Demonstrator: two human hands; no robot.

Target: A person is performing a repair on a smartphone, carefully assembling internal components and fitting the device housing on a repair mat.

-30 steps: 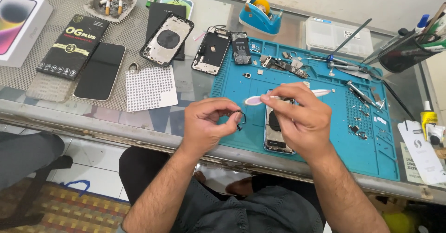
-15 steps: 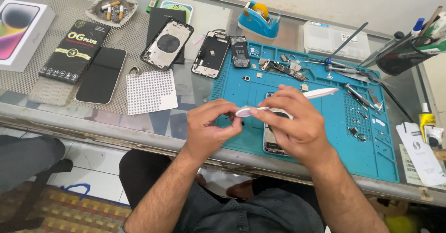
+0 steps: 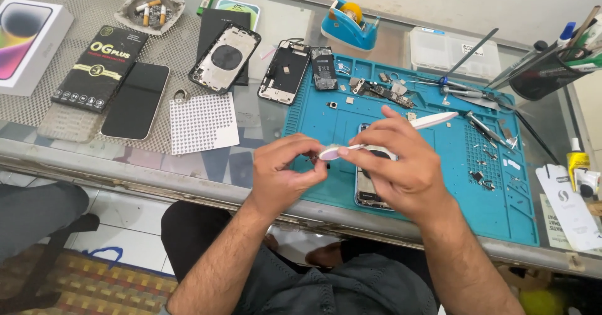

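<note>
Both hands meet over the near edge of the blue repair mat (image 3: 401, 183): the left hand (image 3: 285, 174) is curled shut around a small part that its fingers almost wholly hide, and the right hand (image 3: 401, 174) pinches a white plastic pry tool (image 3: 433, 122) whose flat tip touches that part. Directly beneath the right hand lies an opened phone (image 3: 370, 192), mostly covered by the palm. Judging by the spread, the teardown is well along — a bare back housing (image 3: 224, 59) at ten o'clock from the hands, a second stripped phone frame (image 3: 285, 71) at eleven, and a board with loose screws (image 3: 382, 90) at twelve are already out on the worktop (image 3: 125, 164), while nothing looks refitted yet. What the pinched part is I cannot tell — it is too small and too covered. The tool cup (image 3: 552, 70) at two o'clock is cut off by the frame edge.
</note>
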